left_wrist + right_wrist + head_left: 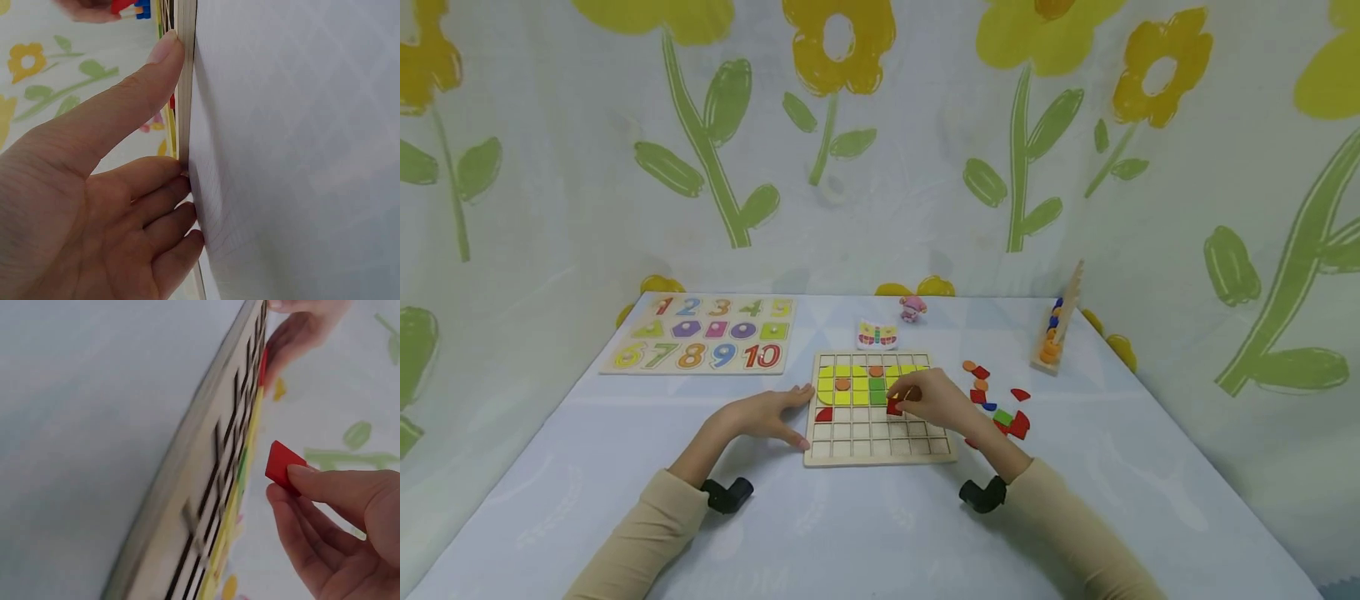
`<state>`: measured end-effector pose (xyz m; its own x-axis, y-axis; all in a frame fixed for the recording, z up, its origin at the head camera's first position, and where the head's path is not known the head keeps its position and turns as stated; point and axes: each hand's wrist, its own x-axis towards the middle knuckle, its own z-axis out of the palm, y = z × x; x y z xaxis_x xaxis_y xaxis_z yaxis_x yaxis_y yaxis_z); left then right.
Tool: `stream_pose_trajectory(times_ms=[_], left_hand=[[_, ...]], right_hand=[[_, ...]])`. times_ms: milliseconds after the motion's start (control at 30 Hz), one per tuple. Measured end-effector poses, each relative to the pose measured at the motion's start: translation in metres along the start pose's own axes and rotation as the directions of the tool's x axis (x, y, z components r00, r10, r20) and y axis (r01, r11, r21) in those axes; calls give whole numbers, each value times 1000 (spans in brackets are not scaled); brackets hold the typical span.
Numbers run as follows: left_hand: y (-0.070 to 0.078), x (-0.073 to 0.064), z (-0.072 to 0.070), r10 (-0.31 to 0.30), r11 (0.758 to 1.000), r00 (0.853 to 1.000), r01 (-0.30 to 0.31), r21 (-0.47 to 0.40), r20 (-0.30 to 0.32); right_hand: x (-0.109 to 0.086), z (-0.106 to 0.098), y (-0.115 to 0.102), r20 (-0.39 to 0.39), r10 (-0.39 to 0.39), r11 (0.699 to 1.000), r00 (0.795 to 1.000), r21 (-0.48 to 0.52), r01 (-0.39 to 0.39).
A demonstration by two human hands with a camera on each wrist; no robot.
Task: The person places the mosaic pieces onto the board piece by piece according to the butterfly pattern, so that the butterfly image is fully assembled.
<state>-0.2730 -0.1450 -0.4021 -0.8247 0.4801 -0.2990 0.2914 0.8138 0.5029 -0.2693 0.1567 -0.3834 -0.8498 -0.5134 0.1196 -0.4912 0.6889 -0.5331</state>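
A wooden grid board [880,446] lies on the table with yellow, green, orange and red pieces set in its upper squares. Along its left edge rest the thumb and fingertips of my left hand [766,414], extended and holding nothing. My right hand [936,398] pinches a small red puzzle piece [284,466] between thumb and fingers, held over the board's right half. One red quarter-round piece [824,414] sits in a square near the left edge. Part of the board's upper right is hidden behind my right hand.
Loose red, orange, green and blue pieces [1002,417] lie right of the board. A butterfly picture card [877,335] and a pink figurine [913,308] are behind it. A number puzzle board [700,333] lies back left; a wooden bead stand [1057,325] stands back right.
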Motion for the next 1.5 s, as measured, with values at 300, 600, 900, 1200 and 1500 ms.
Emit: stream_pose_trajectory(times_ms=[300, 600, 900, 1200, 1500], left_hand=[[-1, -2, 0, 10, 1000, 1000, -10, -3, -5], [-1, -1, 0, 12, 1000, 1000, -12, -3, 0], [-1, 0, -1, 24, 1000, 1000, -24, 4, -1], [-2, 3, 0, 20, 1000, 1000, -20, 5, 3], [-1, 1, -2, 21, 1000, 1000, -21, 10, 2]], right_hand=[[30, 17, -29, 63, -71, 997, 996, 4, 71], [51, 33, -41, 97, -18, 999, 995, 44, 13], [58, 43, -43, 97, 47, 999, 994, -10, -46], [58, 48, -46, 97, 79, 994, 992, -79, -71], [54, 46, -48, 89, 42, 995, 995, -97, -34]])
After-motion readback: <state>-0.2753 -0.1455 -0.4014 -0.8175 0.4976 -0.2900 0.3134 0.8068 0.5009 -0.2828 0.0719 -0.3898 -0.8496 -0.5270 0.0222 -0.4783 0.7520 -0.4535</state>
